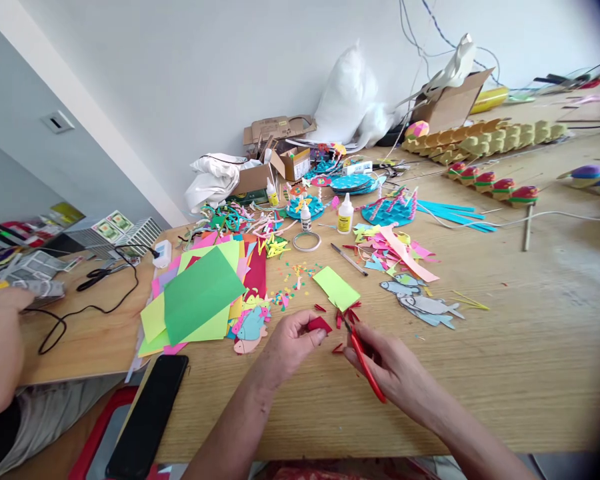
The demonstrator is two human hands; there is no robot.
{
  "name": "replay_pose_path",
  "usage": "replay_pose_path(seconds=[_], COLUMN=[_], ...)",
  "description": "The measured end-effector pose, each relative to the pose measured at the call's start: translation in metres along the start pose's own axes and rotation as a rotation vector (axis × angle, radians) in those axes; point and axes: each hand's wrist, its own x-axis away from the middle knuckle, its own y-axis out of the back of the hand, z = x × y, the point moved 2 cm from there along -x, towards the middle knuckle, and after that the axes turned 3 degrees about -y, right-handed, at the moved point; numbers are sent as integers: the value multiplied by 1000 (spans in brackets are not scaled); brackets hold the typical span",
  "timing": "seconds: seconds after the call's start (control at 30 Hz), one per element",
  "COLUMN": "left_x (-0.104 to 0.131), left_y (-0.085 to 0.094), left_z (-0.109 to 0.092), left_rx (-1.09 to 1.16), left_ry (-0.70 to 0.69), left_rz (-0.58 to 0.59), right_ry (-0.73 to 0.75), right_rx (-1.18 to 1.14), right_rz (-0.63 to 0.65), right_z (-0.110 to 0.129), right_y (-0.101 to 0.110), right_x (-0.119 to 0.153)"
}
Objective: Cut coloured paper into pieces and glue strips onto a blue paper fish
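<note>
Between the thumb and fingers of my left hand (pixel 296 337) is a small folded piece of dark red paper (pixel 321 325). My right hand (pixel 386 363) grips red-handled scissors (pixel 364 363), their blades pointing up and left, a short way to the right of the red paper. Several dark red paper scraps (pixel 339 319) lie on the table around the blades. Just beyond them rests a light green paper rectangle (pixel 337 288). Whether the scissor blades are apart is too small to tell.
Stacked coloured paper (pixel 203 293) and paper fish (pixel 251 328) lie left; grey paper fish (pixel 425 303) lie right. A pen (pixel 349 259), glue bottle (pixel 345 215) and tape ring (pixel 307 241) are farther back. A black phone (pixel 149 413) sits front left. Another person's arm (pixel 0 347) is at far left.
</note>
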Motion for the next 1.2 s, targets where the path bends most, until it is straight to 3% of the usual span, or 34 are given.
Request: replay_pose_path(seconds=[0.13, 0.3, 1.2], left_x=[1, 0, -1], left_y=[5, 3, -2], left_z=[-2, -6, 4], left_rx=[76, 74, 149], left_ry=[1, -19, 26], left_rz=[-34, -31, 36], right_ry=[-9, -29, 2], right_rx=[136, 196, 265], right_rz=[103, 134, 86], right_z=[-3, 1, -10], right_y=[-3, -4, -9], right_x=[10, 13, 11])
